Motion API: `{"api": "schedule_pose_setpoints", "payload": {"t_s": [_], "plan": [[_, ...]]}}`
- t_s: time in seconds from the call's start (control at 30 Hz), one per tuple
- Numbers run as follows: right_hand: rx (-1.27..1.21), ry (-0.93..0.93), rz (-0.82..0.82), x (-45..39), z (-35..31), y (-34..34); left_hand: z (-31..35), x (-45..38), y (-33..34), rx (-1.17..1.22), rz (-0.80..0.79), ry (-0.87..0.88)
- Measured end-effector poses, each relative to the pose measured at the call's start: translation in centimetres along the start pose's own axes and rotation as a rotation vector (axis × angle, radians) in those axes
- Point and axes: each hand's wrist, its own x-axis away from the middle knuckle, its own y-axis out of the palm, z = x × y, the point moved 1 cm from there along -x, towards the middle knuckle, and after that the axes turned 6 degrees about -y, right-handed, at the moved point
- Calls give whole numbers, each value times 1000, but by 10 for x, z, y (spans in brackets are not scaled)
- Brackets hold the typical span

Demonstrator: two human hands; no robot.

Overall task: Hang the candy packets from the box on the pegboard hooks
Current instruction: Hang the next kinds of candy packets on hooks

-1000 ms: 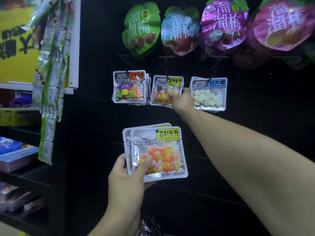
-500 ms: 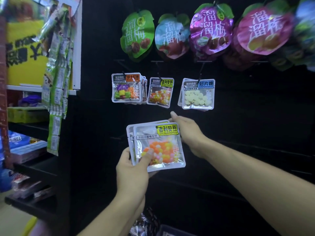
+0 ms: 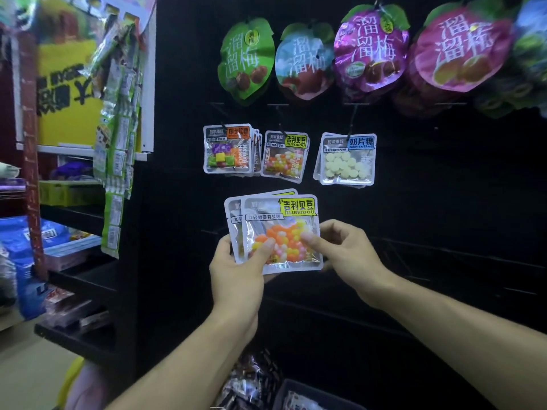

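Observation:
My left hand point(image 3: 236, 272) holds a small stack of clear candy packets point(image 3: 281, 232) with yellow labels and orange, yellow and pink beans inside. My right hand point(image 3: 344, 250) pinches the right side of the front packet, thumb on its face. On the black pegboard point(image 3: 444, 173) above hang three groups of small packets: an orange-label group point(image 3: 227, 149), a yellow-label packet point(image 3: 284, 156) and blue-label packets point(image 3: 347, 159) with pale tablets. The box point(image 3: 307, 395) shows at the bottom edge, dark, with packets inside.
Large leaf-shaped plum bags point(image 3: 370, 51) hang in a row across the top of the board. Green snack strips point(image 3: 118, 137) dangle at the board's left edge. Dark shelves point(image 3: 80, 279) with blue packages stand on the left.
My right hand left the hung yellow-label packet, dropped down and took hold of the front packet in my left hand's stack. The view shifted slightly left.

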Motion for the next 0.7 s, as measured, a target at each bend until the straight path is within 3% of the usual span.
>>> {"api": "schedule_pose_setpoints", "payload": {"t_s": [0.27,0.7], "plan": [[69,-47,84,-27,1,5,-12,-4,-28,-91,37,-43],[62,-95,513,-180,-35,29,-16,-14,-41,-71,35,-74]]}}
